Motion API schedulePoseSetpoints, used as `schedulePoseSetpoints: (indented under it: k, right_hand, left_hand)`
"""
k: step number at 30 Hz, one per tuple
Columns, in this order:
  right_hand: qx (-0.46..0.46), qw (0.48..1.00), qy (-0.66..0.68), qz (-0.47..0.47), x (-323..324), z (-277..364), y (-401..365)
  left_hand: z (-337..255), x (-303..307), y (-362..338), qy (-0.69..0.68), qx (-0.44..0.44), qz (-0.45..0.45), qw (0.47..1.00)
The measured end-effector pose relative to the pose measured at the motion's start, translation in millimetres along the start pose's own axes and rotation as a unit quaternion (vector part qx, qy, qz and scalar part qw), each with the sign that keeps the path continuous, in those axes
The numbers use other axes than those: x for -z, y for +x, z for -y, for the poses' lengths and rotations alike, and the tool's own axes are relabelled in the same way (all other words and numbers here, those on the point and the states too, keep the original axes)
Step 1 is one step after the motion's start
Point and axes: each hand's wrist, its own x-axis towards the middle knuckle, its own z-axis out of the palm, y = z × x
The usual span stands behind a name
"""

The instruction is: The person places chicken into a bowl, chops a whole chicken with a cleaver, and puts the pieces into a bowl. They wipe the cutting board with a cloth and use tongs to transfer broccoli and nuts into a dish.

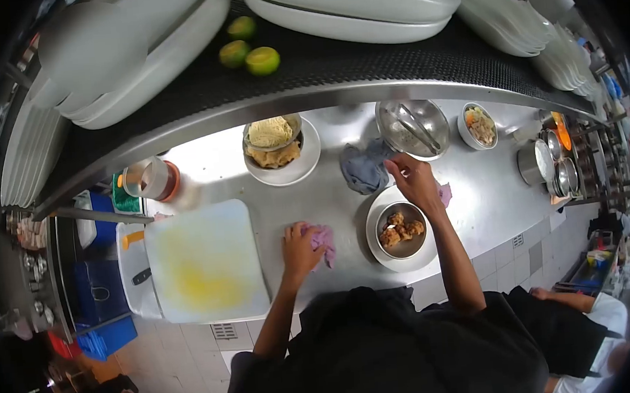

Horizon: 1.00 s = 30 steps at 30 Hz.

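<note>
My left hand (301,250) is on the steel counter, its thumb and fingers closed on the edge of a crumpled pink cloth (324,244). My right hand (415,184) reaches over the counter with its fingers slightly apart, holding nothing that I can see. Its fingertips are near the rim of a steel mixing bowl (389,129), in which metal tongs (420,129) lie. Left of that hand is a crumpled grey-blue cloth (363,170). Below it, a bowl (382,249) with browned fried pieces (403,231) stands on a white plate (379,259). Another pink cloth (444,193) shows beside my right wrist.
A white cutting board (223,236) with a yellow stain lies left. Food-filled bowls (275,142) stand on a plate behind. A white bowl of mixed food (479,126) is right. Overhead, a shelf (321,79) carries dishes and green citrus (262,61). Another person (573,332) is at right.
</note>
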Motion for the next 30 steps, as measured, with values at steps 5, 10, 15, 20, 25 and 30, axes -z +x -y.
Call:
schedulePoseSetpoints:
  k: [5, 10, 15, 20, 25, 30]
  right_hand:
    - [0.103, 0.99, -0.066, 0.064, -51, -6, 42]
    - [0.332, 0.943, 0.033, -0.024, 2, 128, 36]
    - [0.367, 0.789, -0.289, -0.399, 196, 201, 54]
    - [0.287, 0.868, -0.396, -0.085, 295, 113, 163]
    - [0.172, 0.892, -0.38, -0.177, 266, 190, 134]
    - [0.241, 0.843, -0.32, -0.36, 330, 143, 135]
  left_hand:
    - [16, -37, -10, -0.064, 0.005, -0.11, 0.992]
    - [55, -12, 47, 0.02, 0.195, -0.106, 0.975]
    - [86, 15, 80, -0.078, 0.21, -0.148, 0.963]
    - [118, -12, 130, -0.543, 0.348, 0.086, 0.759]
    - [130, -11, 146, -0.602, 0.381, 0.026, 0.701]
    - [177, -1, 169, -0.622, 0.384, 0.033, 0.682]
